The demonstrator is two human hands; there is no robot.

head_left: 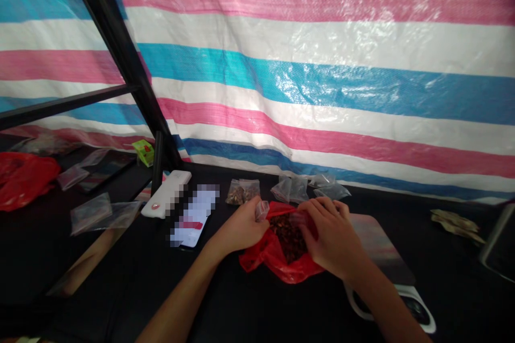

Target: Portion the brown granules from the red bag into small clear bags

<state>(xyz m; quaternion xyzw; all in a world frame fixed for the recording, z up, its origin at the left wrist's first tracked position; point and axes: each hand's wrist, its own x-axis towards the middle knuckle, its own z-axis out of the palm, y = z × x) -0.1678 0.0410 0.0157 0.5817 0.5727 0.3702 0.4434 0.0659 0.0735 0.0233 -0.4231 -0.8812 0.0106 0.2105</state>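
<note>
A red plastic bag [295, 273] lies spread open on the black table, holding dark brown dried bits [287, 238]. My left hand [243, 228] is closed at its left side, with a small clear plastic bag [262, 210] sticking out of the fist. Over the bag's right edge, my right hand [328, 230] has its fingers curled and blurred. Something see-through shows at those fingertips, too smeared to name. Just behind sit small zip bags [243, 192] filled with brown bits. Under my right forearm stands a white kitchen scale [380, 244] with a metal plate.
Clear flat bags [289, 188] lie along the striped sheet [322, 80]. Left of my arm are a phone [195, 220] and a white power bank [167, 193]. A black frame post [116, 59] rises at left, near another red bag [26, 179]. Crumpled brown material [456, 225] lies right.
</note>
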